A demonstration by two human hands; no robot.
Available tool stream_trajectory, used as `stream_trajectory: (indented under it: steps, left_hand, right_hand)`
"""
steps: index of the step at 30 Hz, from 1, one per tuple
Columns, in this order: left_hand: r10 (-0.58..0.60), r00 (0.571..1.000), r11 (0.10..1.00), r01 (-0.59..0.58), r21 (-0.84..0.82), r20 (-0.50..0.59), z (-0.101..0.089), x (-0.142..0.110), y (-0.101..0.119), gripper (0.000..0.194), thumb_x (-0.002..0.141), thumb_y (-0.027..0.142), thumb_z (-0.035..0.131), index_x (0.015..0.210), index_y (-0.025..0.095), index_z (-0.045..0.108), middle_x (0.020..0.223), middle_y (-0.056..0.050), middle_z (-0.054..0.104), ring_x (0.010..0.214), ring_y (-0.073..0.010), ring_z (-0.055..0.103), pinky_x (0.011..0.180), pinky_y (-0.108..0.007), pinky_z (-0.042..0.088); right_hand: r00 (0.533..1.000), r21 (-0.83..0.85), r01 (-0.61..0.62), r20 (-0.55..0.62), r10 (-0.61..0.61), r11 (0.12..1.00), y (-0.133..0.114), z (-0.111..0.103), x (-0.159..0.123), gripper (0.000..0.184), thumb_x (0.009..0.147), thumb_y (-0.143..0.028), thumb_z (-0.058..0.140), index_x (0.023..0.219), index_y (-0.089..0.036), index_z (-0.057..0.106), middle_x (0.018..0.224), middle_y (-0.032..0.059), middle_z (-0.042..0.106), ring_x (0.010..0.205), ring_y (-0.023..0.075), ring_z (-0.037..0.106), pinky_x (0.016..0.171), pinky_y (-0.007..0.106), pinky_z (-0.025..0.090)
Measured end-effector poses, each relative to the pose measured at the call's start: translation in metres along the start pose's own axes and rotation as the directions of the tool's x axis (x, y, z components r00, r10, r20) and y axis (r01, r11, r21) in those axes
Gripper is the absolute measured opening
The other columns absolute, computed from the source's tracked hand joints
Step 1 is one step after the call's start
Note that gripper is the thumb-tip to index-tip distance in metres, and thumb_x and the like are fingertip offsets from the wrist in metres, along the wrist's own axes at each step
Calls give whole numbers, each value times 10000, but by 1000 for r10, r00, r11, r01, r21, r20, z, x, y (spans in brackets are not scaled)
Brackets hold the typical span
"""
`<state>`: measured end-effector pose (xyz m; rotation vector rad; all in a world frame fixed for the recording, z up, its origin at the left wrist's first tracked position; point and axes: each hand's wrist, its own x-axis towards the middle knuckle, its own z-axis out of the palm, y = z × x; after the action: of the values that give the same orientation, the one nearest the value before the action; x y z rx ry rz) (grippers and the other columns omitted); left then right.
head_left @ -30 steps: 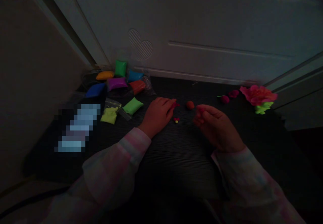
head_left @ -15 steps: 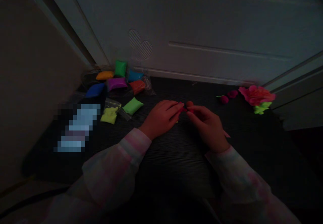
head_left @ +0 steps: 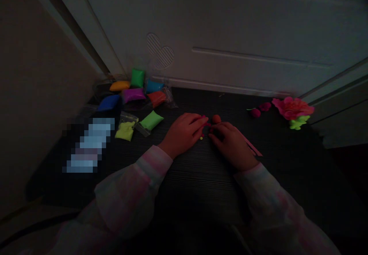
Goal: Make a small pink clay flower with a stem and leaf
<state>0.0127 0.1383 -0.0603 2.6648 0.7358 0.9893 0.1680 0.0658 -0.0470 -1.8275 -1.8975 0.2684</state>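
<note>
My left hand (head_left: 184, 135) rests palm down on the dark table with its fingers together on a piece of pinkish-red modelling clay (head_left: 206, 123). Facing it, my right hand (head_left: 234, 147) has thumb and forefinger curled close together; a small dark red bit shows at their tips, too dim to make out. Just beyond the right fingertips sits an orange-red clay ball (head_left: 216, 118). Tiny yellow and red clay bits (head_left: 201, 136) lie between the hands. A pink strip-like tool (head_left: 249, 143) sticks out from behind my right hand.
Several bags of coloured clay, among them a light green bag (head_left: 151, 121) and a purple bag (head_left: 133, 94), lie at the left. A lit, blurred screen (head_left: 90, 146) is nearer. At the right are a dark pink clay ball (head_left: 255, 113) and a pink flower (head_left: 293, 108). A white panel (head_left: 230, 29) stands behind.
My right hand has drawn slightly down and away from the left fingertips, uncovering the orange-red ball, the tiny bits and more of the pink strip. My left hand has barely moved.
</note>
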Motion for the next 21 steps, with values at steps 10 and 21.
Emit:
stream_trajectory:
  steps: [10, 21]
  left_hand:
    - [35, 999, 999, -35, -19, -10, 1, -1, 5, 270, 788, 183, 474, 1042, 123, 545, 1002, -80, 575, 919, -148, 526, 816, -282, 460]
    - [-120, 993, 993, 120, 5, -10, 3, 2, -10, 274, 806, 178, 445, 1060, 136, 538, 1021, -78, 567, 954, -152, 509, 858, -305, 436]
  right_hand:
    - [943, 59, 133, -315, -108, 989, -11, 5, 0, 112, 764, -228, 530, 855, -198, 588, 812, 21, 644, 760, 154, 584, 698, 298, 456]
    - [903, 443, -98, -336, 267, 891, -16, -12, 0, 107, 724, -282, 574, 776, -202, 621, 796, -3, 666, 741, 139, 607, 690, 280, 466]
